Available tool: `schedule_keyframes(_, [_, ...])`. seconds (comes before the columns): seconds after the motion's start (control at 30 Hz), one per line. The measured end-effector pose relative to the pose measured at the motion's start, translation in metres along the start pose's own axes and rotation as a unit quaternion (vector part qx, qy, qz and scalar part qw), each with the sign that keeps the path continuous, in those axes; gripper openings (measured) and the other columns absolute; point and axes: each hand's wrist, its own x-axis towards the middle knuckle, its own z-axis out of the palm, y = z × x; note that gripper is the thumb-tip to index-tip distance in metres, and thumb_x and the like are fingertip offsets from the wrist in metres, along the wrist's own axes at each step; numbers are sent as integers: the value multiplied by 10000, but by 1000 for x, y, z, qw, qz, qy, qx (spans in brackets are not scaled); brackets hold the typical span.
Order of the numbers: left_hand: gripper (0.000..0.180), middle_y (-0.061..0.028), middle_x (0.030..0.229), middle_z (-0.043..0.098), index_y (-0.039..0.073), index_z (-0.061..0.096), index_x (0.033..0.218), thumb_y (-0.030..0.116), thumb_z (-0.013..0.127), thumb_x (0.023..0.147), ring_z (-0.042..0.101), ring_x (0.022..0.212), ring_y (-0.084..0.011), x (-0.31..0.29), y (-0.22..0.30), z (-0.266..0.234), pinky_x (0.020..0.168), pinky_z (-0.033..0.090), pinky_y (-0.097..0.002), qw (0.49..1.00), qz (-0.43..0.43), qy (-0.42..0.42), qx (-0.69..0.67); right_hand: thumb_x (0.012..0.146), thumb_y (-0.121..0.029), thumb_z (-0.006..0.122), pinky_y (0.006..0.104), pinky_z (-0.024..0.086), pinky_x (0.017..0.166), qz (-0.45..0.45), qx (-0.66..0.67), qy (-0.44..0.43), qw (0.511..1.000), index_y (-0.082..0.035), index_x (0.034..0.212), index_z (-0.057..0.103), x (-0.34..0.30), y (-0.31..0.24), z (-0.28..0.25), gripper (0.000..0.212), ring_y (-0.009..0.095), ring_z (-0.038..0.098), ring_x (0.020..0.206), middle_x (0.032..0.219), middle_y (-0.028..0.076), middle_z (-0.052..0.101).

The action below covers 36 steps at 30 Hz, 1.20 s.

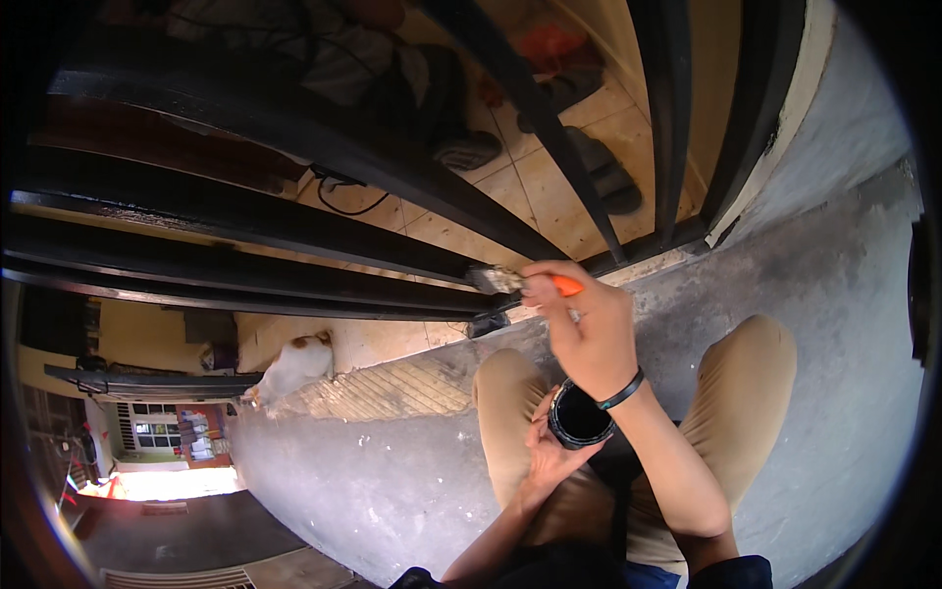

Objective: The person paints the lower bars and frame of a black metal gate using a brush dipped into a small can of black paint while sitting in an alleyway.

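My right hand [592, 324] is closed around the orange handle of a paintbrush [498, 279]. The brush's bristle end lies against the lower part of a black barred gate [392, 250], near its bottom rail. Between my knees, my left hand [554, 454] grips a small round can of black paint [581, 416] from below and the side. The can's mouth faces up, and dark paint shows inside. A dark band circles my right wrist. The gate's bars look black and glossy in places.
Behind the bars, dark sandals [610, 177] lie on a tiled floor [481, 206]. A white and brown cat [297, 365] is by the ridged ramp [383, 390] on the left. A grey wall [844, 128] rises at right, above the concrete floor [363, 491].
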Motion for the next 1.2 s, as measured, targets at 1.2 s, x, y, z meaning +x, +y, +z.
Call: schedule_keyframes(1.2, [1202, -246, 1528, 471, -6, 254, 1502, 194, 1076, 649, 539, 1398, -320, -8, 7, 8, 1158, 446, -460, 998, -21, 6, -57, 1023, -155, 739, 319, 619, 800, -82, 10, -117, 990, -34, 1157, 794, 19, 10, -29, 189, 273, 812, 914, 1107, 157, 814])
